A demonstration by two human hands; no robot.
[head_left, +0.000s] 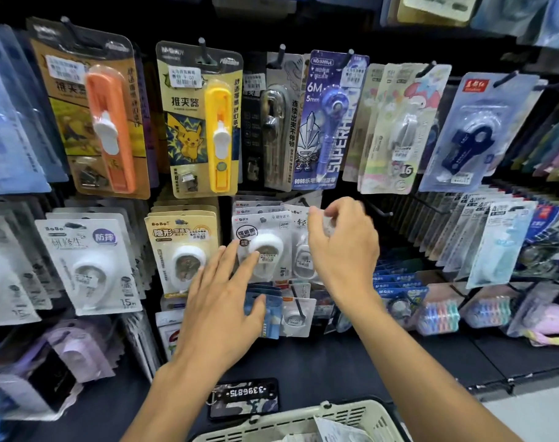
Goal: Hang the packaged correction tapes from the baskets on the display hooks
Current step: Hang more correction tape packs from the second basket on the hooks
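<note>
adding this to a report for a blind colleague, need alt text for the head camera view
A person's right hand pinches the top of a white packaged correction tape at a display hook, while the open left hand touches the neighbouring white pack. Rows of packaged stationery hang around them, and a cream basket sits below.

1. Bright, even overhead light; soft glare on the plastic blister packs [396, 129].
2. Dark backing panel swallows shadows.
3. Wide-angle bending and blur at left and right edges; centre moderately sharp.
</note>
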